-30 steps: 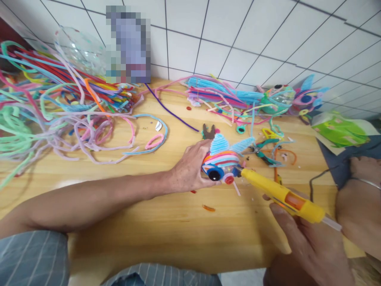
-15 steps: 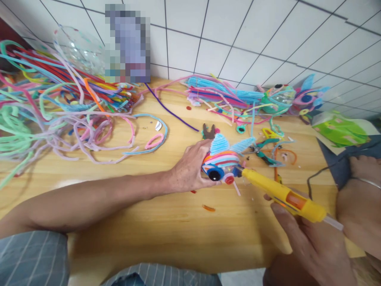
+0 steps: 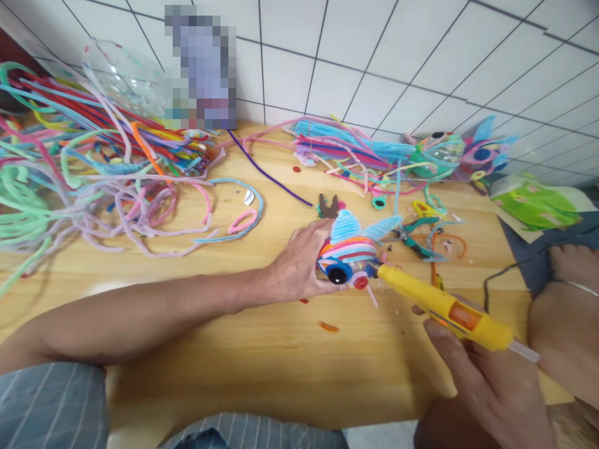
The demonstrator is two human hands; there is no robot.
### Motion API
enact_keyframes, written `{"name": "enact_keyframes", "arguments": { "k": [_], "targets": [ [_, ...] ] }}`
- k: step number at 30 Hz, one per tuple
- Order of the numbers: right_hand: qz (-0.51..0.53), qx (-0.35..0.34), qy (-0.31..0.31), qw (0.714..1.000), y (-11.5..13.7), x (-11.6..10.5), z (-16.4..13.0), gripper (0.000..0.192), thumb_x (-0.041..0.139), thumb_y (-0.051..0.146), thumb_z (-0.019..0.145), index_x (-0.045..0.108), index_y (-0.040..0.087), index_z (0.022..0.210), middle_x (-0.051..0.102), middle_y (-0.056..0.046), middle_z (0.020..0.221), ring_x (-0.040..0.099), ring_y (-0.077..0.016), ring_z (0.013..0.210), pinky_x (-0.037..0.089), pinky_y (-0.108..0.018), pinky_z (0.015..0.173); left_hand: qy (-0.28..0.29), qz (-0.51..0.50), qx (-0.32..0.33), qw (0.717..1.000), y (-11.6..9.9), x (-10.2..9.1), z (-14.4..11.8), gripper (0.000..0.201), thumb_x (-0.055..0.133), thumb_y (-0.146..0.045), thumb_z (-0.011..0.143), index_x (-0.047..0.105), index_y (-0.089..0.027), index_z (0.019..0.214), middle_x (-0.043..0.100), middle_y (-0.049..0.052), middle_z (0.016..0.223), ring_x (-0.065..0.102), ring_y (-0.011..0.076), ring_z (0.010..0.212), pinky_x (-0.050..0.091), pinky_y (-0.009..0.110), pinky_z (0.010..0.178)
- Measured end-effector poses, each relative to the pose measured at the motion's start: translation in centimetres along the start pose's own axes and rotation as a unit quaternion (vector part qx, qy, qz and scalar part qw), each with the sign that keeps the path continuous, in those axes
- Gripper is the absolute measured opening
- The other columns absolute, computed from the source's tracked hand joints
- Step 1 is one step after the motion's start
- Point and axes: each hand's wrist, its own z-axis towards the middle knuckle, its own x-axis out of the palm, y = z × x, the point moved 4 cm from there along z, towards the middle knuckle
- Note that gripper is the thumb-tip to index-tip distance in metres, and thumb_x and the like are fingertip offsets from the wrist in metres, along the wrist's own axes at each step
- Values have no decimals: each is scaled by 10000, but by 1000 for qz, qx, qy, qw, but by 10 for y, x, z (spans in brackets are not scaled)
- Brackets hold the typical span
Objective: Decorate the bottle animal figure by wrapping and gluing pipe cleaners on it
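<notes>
My left hand point(image 3: 299, 262) is closed around the back of a fish made of striped pipe cleaners point(image 3: 353, 249), holding it just over the wooden table. The fish has a black-and-blue eye, a red button-like mouth and light blue fins. My right hand point(image 3: 491, 374) grips a yellow hot glue gun point(image 3: 440, 305), with a clear glue stick poking out of its back end. The gun's nozzle is at the fish's right side, by a dark blue part; whether it touches is hard to tell. A thin pale pink strip hangs below the fish.
Loose pipe cleaners point(image 3: 93, 199) heap up at the left. Teal-handled pliers point(image 3: 418, 240) lie beyond the fish. Bundled pipe cleaners point(image 3: 346, 146), a green craft figure point(image 3: 435, 156) and another fish point(image 3: 484, 153) stand by the tiled wall. Another person's arm point(image 3: 566, 330) is at the right.
The glue gun's nozzle has shifted slightly left, closer in on the fish. My left hand and the fish have stayed in place.
</notes>
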Motion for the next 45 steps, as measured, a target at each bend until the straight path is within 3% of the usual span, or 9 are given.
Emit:
{"name": "enact_keyframes", "arguments": {
  "k": [3, 12, 23, 30, 37, 45],
  "targets": [
    [0, 7, -9, 1000, -1, 0, -1, 242, 600, 473, 1090, 738, 279, 1135, 850, -46, 1102, 840, -303, 1042, 672, -431, 923, -5, -5, 1, 1000, 1, 1, -1, 1021, 842, -717, 848, 390, -212, 1612, 576, 238, 1605, 566, 413, 1520, 515, 615, 1213],
    [-35, -61, -19, 997, 8, -2, 1, 225, 603, 429, 1092, 725, 255, 1168, 856, -70, 1109, 846, -300, 1014, 688, -398, 874, 12, -14, -22, 1000, 1, 2, 1, 1000, 845, -730, 826, 423, -219, 1575, 593, 231, 1587, 562, 407, 1528, 493, 624, 1237],
    [-24, -99, -23, 995, 19, -1, 8, 205, 600, 375, 1088, 736, 229, 1135, 859, -83, 1064, 851, -279, 938, 694, -366, 841, 0, -2, 11, 1000, 0, 0, 0, 962, 831, -686, 871, 395, -210, 1584, 585, 235, 1601, 577, 395, 1522, 512, 606, 1228],
    [-2, -15, -26, 1000, 0, 2, -2, 208, 643, 435, 1067, 749, 271, 1137, 859, -54, 1087, 842, -303, 980, 686, -418, 840, 8, -11, -6, 1000, 1, 1, 0, 1004, 858, -697, 831, 396, -227, 1589, 585, 233, 1606, 567, 403, 1533, 500, 622, 1239],
    [-50, -64, -25, 996, 5, 2, -1, 247, 583, 440, 1095, 731, 252, 1155, 861, -77, 1110, 846, -314, 997, 688, -428, 846, 8, -14, -12, 1000, 2, 1, 0, 994, 852, -704, 832, 407, -232, 1585, 587, 228, 1605, 564, 401, 1535, 493, 630, 1242],
    [-43, -34, -31, 998, 3, 2, -5, 256, 583, 457, 1098, 736, 262, 1161, 856, -64, 1113, 843, -306, 1008, 676, -433, 869, 10, -12, -18, 1000, 3, 1, -1, 1013, 852, -724, 819, 418, -229, 1590, 582, 233, 1612, 560, 406, 1538, 493, 636, 1241]
  ]
}}
